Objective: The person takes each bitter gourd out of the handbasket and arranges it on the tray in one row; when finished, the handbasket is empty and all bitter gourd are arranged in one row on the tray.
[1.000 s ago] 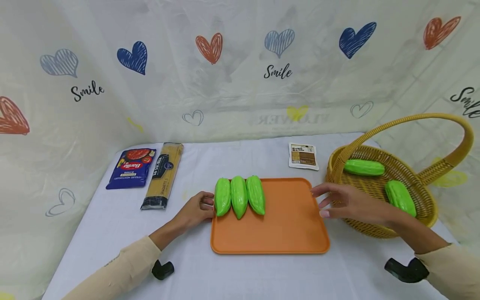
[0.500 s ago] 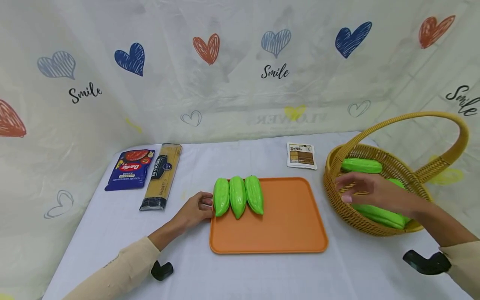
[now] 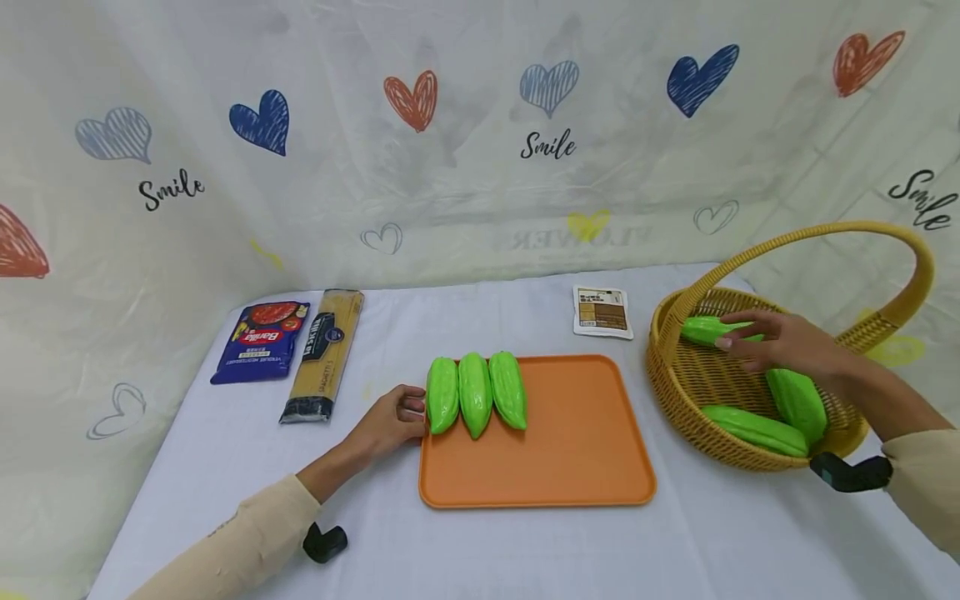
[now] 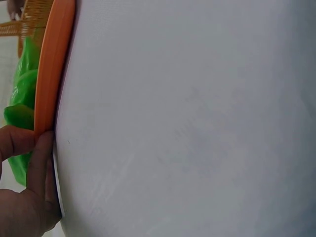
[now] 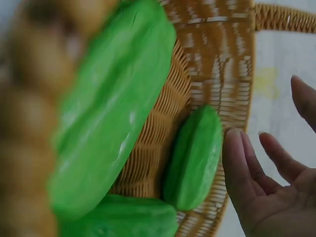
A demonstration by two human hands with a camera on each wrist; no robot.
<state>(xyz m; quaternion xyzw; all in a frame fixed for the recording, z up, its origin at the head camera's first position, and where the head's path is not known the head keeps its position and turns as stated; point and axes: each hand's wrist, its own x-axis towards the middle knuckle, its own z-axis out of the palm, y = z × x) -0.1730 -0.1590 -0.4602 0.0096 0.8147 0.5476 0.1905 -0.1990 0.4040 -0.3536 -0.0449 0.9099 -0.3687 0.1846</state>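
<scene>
In the head view, three glossy green ridged gourds lie side by side on the left part of an orange tray. My left hand is at the tray's left edge; in the left wrist view its thumb and fingers pinch the rim. Over the wicker basket hovers my right hand, fingers spread and holding nothing. It partly covers the far gourd inside. Two more gourds, one in front and one at the right, also lie in the basket.
A blue Barilla packet and a spaghetti pack lie at the back left. Behind the tray is a small white-and-brown sachet. The basket's tall handle arches above its right side. A heart-printed curtain hangs behind the table.
My right hand has moved from the tray's right edge over to the basket and then further back, above the far gourd. The front gourd has come into sight. My left hand stays at the tray.
</scene>
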